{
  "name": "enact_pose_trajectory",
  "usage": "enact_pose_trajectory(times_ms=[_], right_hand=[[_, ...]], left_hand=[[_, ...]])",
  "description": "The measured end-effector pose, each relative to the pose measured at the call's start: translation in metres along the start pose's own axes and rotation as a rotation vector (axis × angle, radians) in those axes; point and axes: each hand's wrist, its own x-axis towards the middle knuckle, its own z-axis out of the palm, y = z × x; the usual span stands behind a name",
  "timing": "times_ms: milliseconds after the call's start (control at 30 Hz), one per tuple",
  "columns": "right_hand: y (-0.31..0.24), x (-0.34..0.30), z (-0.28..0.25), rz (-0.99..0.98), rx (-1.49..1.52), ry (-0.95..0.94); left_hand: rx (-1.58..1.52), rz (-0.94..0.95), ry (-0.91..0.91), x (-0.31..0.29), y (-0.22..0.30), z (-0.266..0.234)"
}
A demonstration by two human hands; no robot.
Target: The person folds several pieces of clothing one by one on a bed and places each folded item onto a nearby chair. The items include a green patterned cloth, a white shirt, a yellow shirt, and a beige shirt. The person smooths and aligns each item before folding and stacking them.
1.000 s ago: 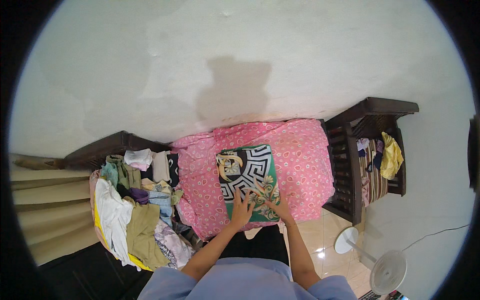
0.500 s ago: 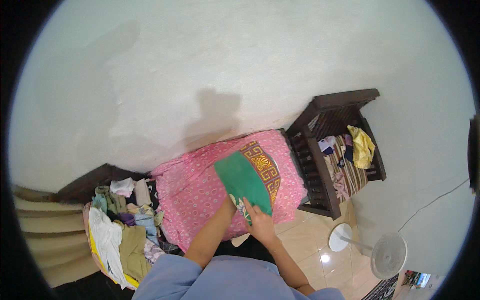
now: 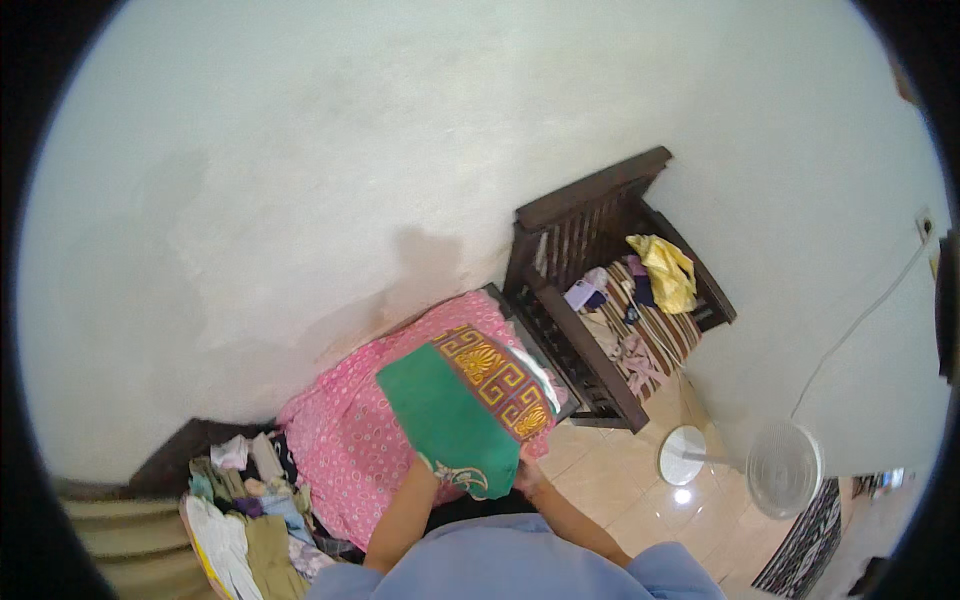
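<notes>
A green cloth (image 3: 450, 415) with a maroon and gold patterned border and a pale floral motif near me is spread in front of my body, over the pink bed. My left hand (image 3: 428, 467) grips its near left edge, the fingers partly covered by the fabric. At the near right corner, my right hand (image 3: 530, 474) is closed on the same cloth, most of its fingers tucked behind it. Beneath lies a pink patterned bedsheet (image 3: 340, 435). Something white (image 3: 543, 383) shows beyond the border's right side.
Piled clothes (image 3: 250, 530) lie to the left, near a beige curtain (image 3: 125, 535). A dark wooden armchair (image 3: 590, 375) with a striped cushion holds a yellow cloth (image 3: 665, 275) and other garments. A white standing fan (image 3: 785, 470) is at the right, its cord running up the wall.
My right hand has moved from on top of the cloth to its near right corner. The cloth is turned and closer to me. My view has shifted to the right.
</notes>
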Motion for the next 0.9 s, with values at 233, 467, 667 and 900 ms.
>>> enact_pose_trajectory(times_ms=[233,467,667,900], right_hand=[[-0.032,-0.04,0.063,-0.27,-0.221,0.278],[-0.09,-0.138,0.068,-0.378,-0.232,0.456],[-0.126,-0.188,0.013,-0.389,-0.115,0.556],[-0.242,-0.202,-0.119,-0.555,0.078,0.677]], left_hand=[[0.136,0.163,-0.349,-0.016,0.053,0.026],[0.292,-0.743,-0.627,-0.006,0.05,0.0],[1.02,-0.961,-0.671,0.03,-0.023,0.072],[0.958,-0.887,-0.748,0.115,-0.137,0.239]])
